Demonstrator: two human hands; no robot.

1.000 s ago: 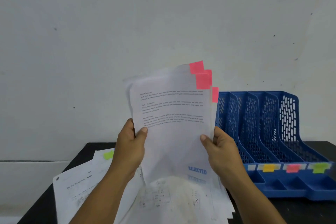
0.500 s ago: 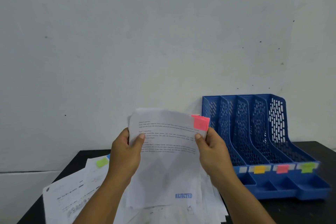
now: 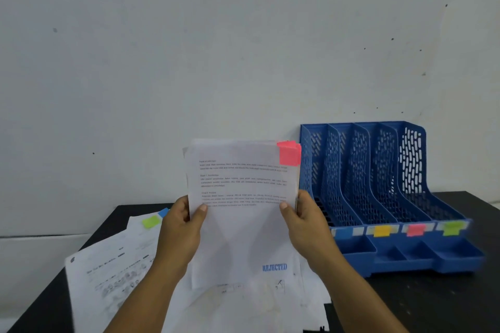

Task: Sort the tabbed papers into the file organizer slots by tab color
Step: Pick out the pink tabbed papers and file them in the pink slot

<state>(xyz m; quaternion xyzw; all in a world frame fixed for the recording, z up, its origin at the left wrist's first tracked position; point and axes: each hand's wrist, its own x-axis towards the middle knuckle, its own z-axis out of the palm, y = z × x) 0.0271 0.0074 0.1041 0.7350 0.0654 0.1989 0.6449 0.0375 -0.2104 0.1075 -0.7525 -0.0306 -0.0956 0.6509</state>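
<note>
– What word is showing on the paper (image 3: 240,213)?
– "REJECTED" (image 3: 274,267) is showing in blue near its bottom corner. The small black lines above are looking too blurry to read.

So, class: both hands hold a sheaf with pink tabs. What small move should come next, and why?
Probably carry the pink-tabbed papers rightward to the slot behind the pink label. Left hand and right hand grip them squared, and the file organizer looks empty.

Held papers (image 3: 240,211) stand above the table's (image 3: 422,305) loose sheets (image 3: 113,273), organizer (image 3: 378,197) right.
</note>
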